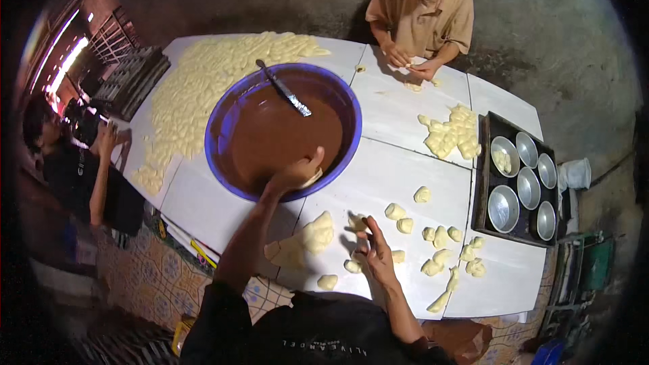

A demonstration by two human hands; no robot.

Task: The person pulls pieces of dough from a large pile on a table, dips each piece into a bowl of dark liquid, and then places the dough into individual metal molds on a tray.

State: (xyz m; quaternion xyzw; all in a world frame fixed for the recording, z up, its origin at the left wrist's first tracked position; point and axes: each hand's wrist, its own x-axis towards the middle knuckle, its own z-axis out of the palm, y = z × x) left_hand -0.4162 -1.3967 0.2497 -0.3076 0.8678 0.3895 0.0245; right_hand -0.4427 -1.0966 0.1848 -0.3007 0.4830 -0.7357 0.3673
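My left hand [296, 174] is over the near right rim of a large purple basin [358, 118], its fingers curled around a pale piece of dough [311, 180] mostly hidden by the hand. Smooth brown filling [284, 138] lines the basin, and a dark-handled spatula [287, 91] wrapped partly in foil leans across its far side. Above the near tabletop, my right hand [378, 251] has its fingers apart and holds nothing; a small dough piece [356, 221] lies by its fingertips. Between my forearms rests a larger dough lump [318, 232], with several small pieces [404, 225] to the right.
Many shaped dough pieces [196, 94] cover the table's far left. Another dough heap [453, 132] lies near a black tray [481, 192] holding several round metal tins [503, 208]. A person [426, 17] handles dough across the white table [399, 162]; another person [81, 169] is at the left.
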